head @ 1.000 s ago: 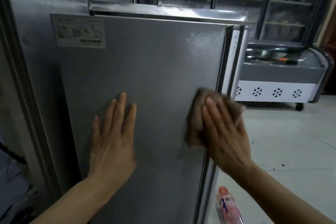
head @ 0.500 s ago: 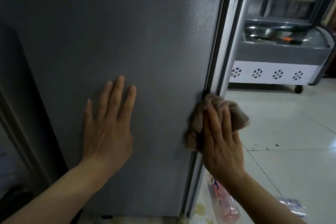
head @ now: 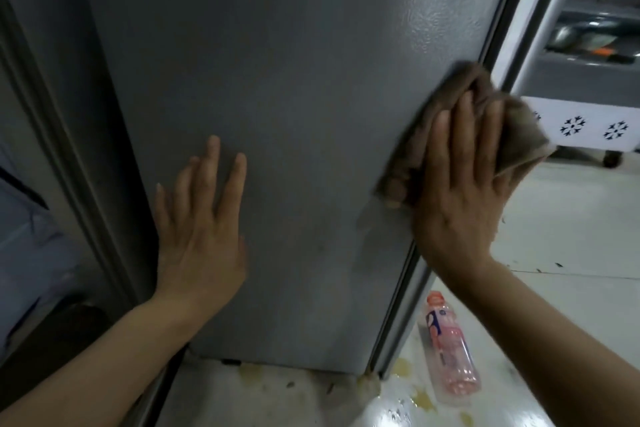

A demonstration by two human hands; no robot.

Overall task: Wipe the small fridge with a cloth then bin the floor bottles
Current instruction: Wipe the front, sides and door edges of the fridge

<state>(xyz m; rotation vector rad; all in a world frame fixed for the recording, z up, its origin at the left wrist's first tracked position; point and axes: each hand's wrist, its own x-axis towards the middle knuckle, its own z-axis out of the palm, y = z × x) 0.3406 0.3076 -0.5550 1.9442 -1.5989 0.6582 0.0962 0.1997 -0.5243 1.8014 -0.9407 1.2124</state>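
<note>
The wiping is under way: the right hand [head: 460, 184] presses the cloth [head: 478, 121] flat-fingered against the fridge [head: 294, 80] side's 3 o'clock edge, the left hand [head: 204, 225] rests flat and empty on the panel, and a bottle [head: 450, 347] at 5 o'clock lies unbinned on the floor.

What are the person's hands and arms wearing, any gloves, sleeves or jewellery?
Nothing shows on them. The left hand and right hand are bare, with no gloves, and no rings are visible. Both forearms are uncovered as far as the frame edge, with no sleeve, watch or bracelet in view. Fingernails look short and unpainted.
</note>
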